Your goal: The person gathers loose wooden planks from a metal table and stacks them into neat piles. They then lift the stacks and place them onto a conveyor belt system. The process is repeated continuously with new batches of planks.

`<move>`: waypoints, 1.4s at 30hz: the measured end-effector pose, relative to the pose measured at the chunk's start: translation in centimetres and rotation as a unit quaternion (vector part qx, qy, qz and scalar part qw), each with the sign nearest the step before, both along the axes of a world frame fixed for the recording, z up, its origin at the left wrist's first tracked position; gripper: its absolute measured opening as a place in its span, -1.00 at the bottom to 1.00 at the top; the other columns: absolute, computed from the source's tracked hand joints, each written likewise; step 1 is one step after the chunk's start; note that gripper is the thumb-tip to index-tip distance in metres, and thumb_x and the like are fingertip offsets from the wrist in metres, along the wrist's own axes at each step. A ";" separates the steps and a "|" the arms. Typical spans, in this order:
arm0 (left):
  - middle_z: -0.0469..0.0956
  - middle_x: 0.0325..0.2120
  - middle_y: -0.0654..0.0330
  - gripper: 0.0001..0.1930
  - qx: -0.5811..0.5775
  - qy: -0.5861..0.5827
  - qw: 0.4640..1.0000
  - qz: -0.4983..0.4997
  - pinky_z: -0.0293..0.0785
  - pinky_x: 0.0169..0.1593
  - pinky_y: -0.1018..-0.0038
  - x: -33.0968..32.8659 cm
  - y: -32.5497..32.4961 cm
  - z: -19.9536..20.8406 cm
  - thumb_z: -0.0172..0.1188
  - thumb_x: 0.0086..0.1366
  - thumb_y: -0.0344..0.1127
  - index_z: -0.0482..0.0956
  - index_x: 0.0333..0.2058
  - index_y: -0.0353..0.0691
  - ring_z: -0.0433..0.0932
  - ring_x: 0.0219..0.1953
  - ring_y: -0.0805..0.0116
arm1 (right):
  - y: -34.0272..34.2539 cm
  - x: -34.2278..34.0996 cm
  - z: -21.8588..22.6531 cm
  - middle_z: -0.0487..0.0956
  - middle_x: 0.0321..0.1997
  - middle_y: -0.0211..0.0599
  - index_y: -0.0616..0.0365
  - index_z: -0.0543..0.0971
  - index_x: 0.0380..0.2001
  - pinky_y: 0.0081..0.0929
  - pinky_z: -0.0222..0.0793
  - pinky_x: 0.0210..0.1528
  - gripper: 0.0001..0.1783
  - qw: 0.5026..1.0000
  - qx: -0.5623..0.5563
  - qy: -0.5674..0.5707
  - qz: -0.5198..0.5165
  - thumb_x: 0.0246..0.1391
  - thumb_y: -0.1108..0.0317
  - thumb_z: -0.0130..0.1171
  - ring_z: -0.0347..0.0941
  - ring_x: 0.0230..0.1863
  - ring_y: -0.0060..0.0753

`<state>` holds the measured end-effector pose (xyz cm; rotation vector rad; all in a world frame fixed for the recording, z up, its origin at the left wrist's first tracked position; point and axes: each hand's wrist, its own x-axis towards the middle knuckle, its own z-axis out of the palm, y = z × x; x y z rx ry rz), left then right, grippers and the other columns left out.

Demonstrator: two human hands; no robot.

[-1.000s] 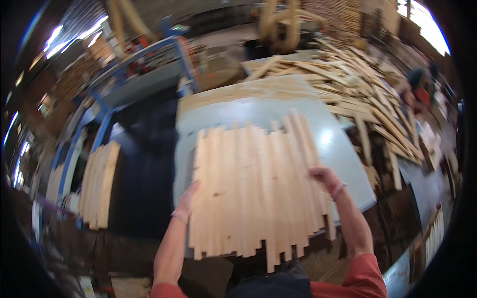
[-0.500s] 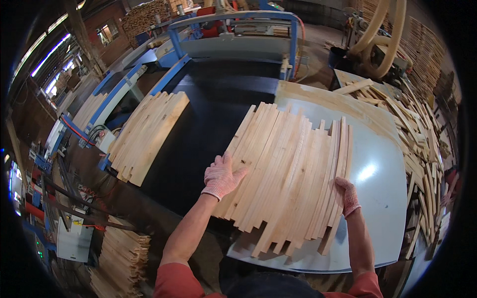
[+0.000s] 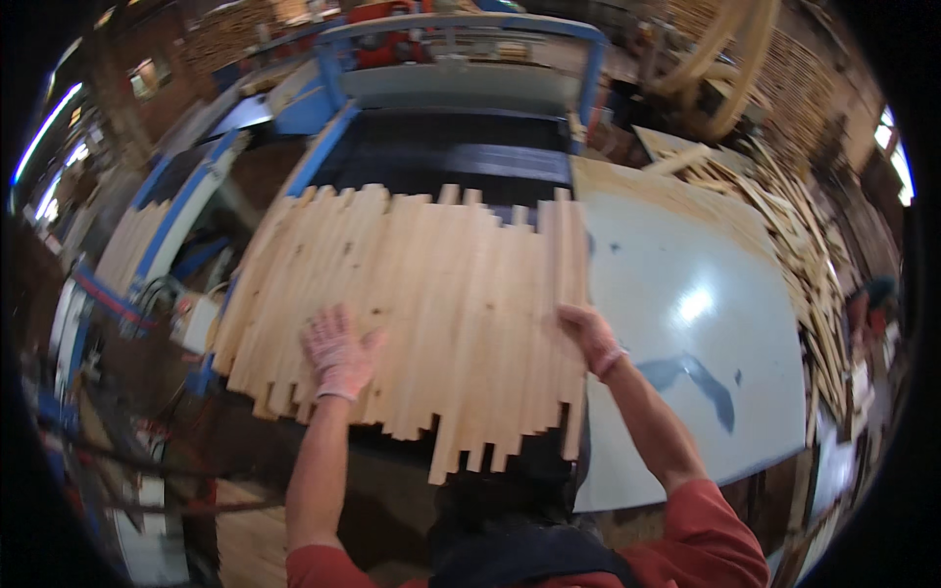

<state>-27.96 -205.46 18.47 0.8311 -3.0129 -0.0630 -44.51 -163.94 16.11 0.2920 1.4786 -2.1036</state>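
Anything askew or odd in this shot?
Mildly. The wood strips don't line up: their near ends are ragged, a few jutting well past the rest. A dark patch shows on the pale tabletop; stain, wear or reflection, can't tell. Loose wood pieces lie jumbled beyond.

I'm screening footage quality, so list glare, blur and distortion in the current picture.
Head view: white glare on the grey tabletop; head view: left hand and right hand look blurred; head view: blue frame bows at the top, corners black.

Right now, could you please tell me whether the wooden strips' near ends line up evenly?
No, the wooden strips end in a stepped line, several jutting farther out than others.
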 end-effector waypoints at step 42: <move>0.41 0.43 -0.13 -0.07 -0.115 0.068 0.964 0.232 0.25 0.51 0.01 12.0 -33.5 7.1 0.38 0.30 0.12 0.30 0.45 -0.42 0.36 0.46 -0.13 | 3.0 2.0 -2.1 0.56 0.45 -0.28 0.26 0.44 0.49 -0.42 0.33 0.48 -0.34 0.966 0.179 0.173 -0.073 0.55 0.05 0.14 0.45 0.42 -0.42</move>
